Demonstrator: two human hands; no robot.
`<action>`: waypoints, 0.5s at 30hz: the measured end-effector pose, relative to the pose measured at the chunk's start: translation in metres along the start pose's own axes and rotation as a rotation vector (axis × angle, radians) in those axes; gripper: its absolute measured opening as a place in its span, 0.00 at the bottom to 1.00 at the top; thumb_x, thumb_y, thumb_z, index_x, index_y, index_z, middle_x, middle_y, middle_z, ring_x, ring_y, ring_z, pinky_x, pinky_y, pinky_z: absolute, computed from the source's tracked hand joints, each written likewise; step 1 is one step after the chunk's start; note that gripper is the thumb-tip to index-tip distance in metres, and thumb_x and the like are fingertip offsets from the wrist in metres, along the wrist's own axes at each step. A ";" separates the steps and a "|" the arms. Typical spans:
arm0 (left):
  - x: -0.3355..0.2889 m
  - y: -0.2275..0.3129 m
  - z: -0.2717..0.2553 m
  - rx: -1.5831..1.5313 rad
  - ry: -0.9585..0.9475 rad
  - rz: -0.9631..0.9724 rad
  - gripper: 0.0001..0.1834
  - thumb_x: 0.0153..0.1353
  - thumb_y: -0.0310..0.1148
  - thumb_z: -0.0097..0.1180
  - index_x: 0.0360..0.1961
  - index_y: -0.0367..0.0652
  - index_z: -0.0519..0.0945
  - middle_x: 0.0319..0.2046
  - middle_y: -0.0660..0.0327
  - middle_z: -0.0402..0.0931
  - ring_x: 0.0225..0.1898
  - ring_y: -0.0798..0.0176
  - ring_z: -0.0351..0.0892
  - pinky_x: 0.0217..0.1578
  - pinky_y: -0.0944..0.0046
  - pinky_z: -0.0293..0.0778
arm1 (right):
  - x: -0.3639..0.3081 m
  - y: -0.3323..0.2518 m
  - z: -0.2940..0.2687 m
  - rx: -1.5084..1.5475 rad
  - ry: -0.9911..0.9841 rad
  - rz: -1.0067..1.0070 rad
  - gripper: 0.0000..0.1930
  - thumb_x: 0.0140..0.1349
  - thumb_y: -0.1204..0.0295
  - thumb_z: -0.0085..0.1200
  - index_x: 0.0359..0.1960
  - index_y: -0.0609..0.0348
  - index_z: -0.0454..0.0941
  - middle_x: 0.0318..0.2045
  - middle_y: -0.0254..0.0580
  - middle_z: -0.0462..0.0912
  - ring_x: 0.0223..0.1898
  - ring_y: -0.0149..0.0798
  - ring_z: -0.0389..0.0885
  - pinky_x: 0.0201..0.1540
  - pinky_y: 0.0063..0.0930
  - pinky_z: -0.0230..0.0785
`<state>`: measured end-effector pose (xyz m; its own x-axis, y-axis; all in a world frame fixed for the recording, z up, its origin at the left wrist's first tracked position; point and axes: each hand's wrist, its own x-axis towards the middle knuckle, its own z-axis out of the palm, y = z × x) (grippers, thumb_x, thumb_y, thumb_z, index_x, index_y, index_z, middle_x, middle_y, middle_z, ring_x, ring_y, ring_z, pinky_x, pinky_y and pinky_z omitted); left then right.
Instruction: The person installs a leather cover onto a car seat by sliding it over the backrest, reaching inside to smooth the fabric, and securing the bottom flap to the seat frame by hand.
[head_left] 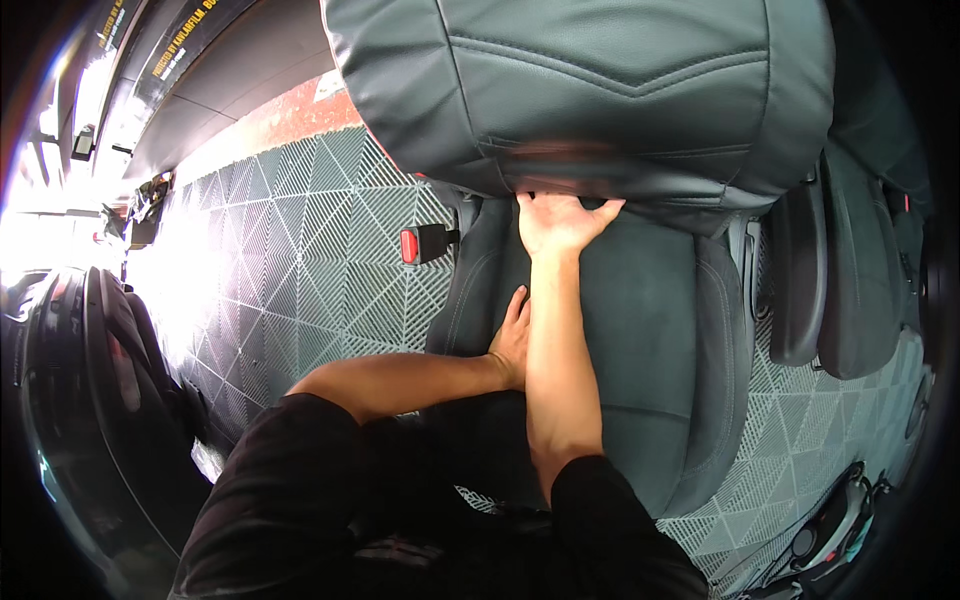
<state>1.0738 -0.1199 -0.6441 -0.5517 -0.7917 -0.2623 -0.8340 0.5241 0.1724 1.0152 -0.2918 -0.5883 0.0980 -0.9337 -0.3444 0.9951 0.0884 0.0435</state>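
A car seat stands in front of me. Its backrest wears a grey leather-like cover with a stitched V line, and its cushion is dark with stitched side bolsters. My right hand is palm up at the backrest's lower edge. Its fingers reach into the gap between backrest and cushion, where the tips are hidden, and the thumb is spread to the right. Partly behind my right forearm, my left hand rests on the cushion with its fingers stretched out, holding nothing.
A seat-belt buckle with a red button sticks out left of the cushion. More dark seats stand at the right, on a grey patterned tile floor. Another dark seat-like piece is at the far left. Cables and parts lie lower right.
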 end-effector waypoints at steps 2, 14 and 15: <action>0.002 0.004 -0.005 0.040 -0.014 0.027 0.53 0.51 0.62 0.55 0.73 0.44 0.56 0.73 0.45 0.49 0.74 0.38 0.39 0.71 0.32 0.27 | 0.010 -0.004 -0.022 0.072 0.049 0.019 0.53 0.55 0.22 0.32 0.65 0.58 0.66 0.69 0.40 0.62 0.69 0.44 0.57 0.69 0.47 0.45; 0.000 -0.008 -0.003 -0.152 0.290 -0.049 0.37 0.62 0.52 0.51 0.70 0.46 0.63 0.67 0.57 0.64 0.70 0.56 0.56 0.72 0.48 0.44 | -0.004 0.013 -0.002 0.084 0.137 0.158 0.60 0.54 0.22 0.34 0.73 0.64 0.48 0.74 0.50 0.49 0.76 0.48 0.42 0.77 0.48 0.30; -0.001 -0.003 0.000 -0.260 0.281 -0.077 0.36 0.64 0.51 0.50 0.69 0.47 0.63 0.66 0.58 0.65 0.71 0.58 0.56 0.72 0.50 0.45 | -0.002 0.015 -0.007 0.113 0.083 0.147 0.59 0.53 0.22 0.35 0.71 0.64 0.52 0.72 0.49 0.53 0.74 0.48 0.46 0.76 0.49 0.35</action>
<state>1.0771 -0.1206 -0.6446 -0.4358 -0.8998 -0.0197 -0.8255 0.3909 0.4070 1.0300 -0.2865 -0.5932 0.2470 -0.8813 -0.4028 0.9631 0.1776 0.2020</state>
